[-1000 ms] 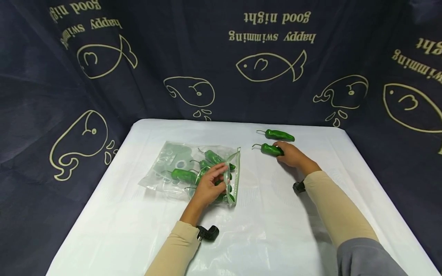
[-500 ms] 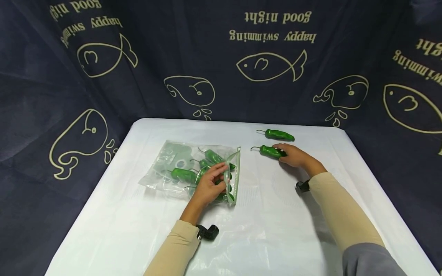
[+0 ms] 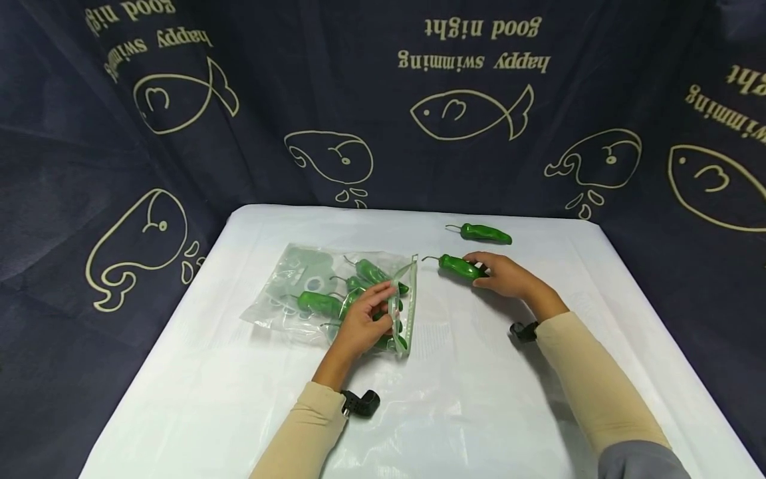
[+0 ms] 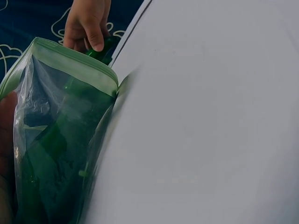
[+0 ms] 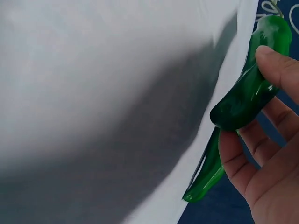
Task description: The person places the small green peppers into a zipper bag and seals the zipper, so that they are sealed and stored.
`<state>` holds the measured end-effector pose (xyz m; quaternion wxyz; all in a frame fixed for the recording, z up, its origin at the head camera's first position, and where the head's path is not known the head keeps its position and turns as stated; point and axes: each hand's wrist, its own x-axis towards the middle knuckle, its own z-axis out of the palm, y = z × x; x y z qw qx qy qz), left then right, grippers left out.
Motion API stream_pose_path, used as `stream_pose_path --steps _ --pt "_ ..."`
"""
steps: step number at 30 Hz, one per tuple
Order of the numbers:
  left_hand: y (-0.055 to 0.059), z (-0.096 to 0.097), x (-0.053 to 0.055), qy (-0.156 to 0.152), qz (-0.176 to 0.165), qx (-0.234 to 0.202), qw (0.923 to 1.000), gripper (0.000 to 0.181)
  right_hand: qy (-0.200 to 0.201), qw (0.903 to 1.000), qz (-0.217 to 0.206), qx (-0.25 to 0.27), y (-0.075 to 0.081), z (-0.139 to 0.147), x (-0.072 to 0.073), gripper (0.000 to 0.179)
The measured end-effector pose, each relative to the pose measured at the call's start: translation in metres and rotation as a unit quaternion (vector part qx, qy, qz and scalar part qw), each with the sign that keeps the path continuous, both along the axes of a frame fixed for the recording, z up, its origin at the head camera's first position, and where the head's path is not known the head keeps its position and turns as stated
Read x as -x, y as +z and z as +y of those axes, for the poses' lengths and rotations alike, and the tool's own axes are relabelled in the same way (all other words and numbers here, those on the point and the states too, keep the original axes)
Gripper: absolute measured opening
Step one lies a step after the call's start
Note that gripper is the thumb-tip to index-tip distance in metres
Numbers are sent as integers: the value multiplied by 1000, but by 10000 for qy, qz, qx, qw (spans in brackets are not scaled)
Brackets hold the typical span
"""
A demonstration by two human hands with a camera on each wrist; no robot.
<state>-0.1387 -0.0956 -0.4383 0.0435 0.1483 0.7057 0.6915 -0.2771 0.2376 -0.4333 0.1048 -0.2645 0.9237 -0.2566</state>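
My right hand [image 3: 505, 276] pinches a long green chili pepper [image 3: 456, 266] between thumb and fingers, its thin stem pointing left toward the bag. In the right wrist view the thumb lies across the glossy pepper [image 5: 247, 95], with fingers beneath it. My left hand [image 3: 360, 322] grips the open edge of a clear zip bag [image 3: 269, 296] that lies on the table. Several green chili peppers [image 3: 317, 304] show through the plastic. In the left wrist view the bag's green zip band [image 4: 77, 65] bows apart at the mouth, facing the right hand.
One more green chili pepper [image 3: 487, 233] lies behind the right hand, near the table's back edge. A white cloth covers the table [image 3: 455, 399]. A dark curtain [image 3: 383, 66] printed with fish and lettering hangs behind and along the sides.
The right hand has taken hold of the nearer chili pepper and shifted it slightly left and toward the front. The left hand and bag stay in place.
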Motion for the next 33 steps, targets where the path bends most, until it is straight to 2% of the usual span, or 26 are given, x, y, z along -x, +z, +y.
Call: stream_pose_path --steps 8,18,25,33 --pt "0 0 0 8 -45 -12 10000 55 199 9996 164 -75 4 -11 -17 56" --pt "1 0 0 -5 -68 -10 10000 56 460 9981 411 69 6 -17 -37 54" --pt "-27 0 13 97 -38 -34 9999 57 522 9972 533 25 6 -15 -49 53" --pt "-32 2 14 282 315 -4 9991 56 566 9959 699 131 7 -10 -60 53"
